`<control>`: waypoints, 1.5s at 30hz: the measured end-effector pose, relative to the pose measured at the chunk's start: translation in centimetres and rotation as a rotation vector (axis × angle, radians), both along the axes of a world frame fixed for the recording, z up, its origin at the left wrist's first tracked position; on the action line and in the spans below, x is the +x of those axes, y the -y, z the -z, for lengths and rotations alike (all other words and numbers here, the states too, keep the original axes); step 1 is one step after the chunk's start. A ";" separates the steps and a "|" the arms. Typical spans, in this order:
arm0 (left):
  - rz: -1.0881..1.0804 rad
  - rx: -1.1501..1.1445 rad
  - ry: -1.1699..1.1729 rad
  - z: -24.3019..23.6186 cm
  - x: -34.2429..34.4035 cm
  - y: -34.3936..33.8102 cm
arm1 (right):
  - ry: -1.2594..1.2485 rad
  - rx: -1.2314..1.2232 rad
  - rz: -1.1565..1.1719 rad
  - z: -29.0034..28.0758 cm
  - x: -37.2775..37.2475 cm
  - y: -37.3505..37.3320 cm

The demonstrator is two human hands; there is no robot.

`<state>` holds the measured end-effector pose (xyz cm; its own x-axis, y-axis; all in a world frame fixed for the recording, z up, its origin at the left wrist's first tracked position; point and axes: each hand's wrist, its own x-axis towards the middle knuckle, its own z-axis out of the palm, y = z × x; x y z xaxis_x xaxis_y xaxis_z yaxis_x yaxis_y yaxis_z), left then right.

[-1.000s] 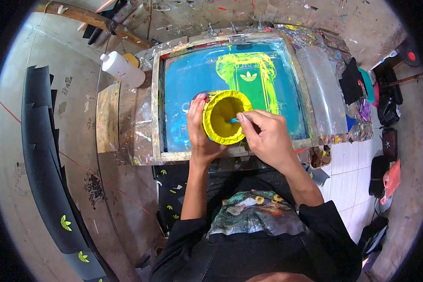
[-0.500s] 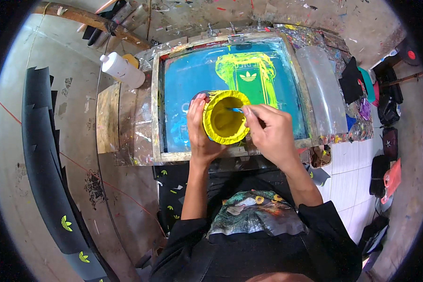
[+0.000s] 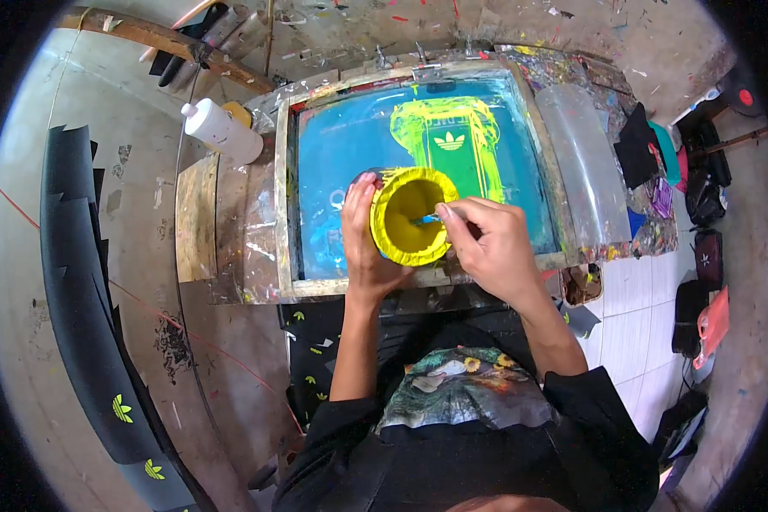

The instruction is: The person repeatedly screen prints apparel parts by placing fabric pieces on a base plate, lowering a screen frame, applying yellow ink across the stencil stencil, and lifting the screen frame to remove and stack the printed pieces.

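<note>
My left hand (image 3: 365, 235) is wrapped round the side of a tub of yellow ink (image 3: 415, 247), its rim thickly caked with the colour. Over the tub's right edge, my right hand (image 3: 493, 243) pinches a thin blue stirring stick (image 3: 427, 219) whose lower end dips inside. Fingers hide the stick's upper end. Both hands are above the near part of a wood-framed printing screen (image 3: 350, 154) with blue mesh. Bright yellow-green ink (image 3: 410, 128) is smeared around a green panel (image 3: 459, 154) on that mesh.
A white plastic bottle (image 3: 224, 130) stands left of the screen, near a wooden board (image 3: 198, 218). To the right lies a clear plastic sheet (image 3: 582, 162) on the paint-spattered table (image 3: 247, 247). Dark printed sheets (image 3: 85, 282) hang at far left.
My right hand has shifted the blue stick inside the tub; its end now points lower and left. The tub has moved slightly right and is tilted a little differently.
</note>
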<state>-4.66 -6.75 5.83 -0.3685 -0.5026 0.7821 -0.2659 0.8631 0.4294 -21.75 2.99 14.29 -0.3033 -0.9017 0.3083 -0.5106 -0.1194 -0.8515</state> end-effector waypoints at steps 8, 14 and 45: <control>-0.005 -0.023 0.013 -0.6 -0.2 -0.1 | 0.164 -0.023 0.052 -0.5 0.2 -0.3; -0.017 -0.036 0.018 -0.6 -0.2 0.1 | 0.137 -0.049 0.057 -0.5 0.1 -0.4; -0.008 -0.026 0.032 -0.4 0.0 -0.1 | 0.002 -0.025 0.023 -0.5 0.2 -0.4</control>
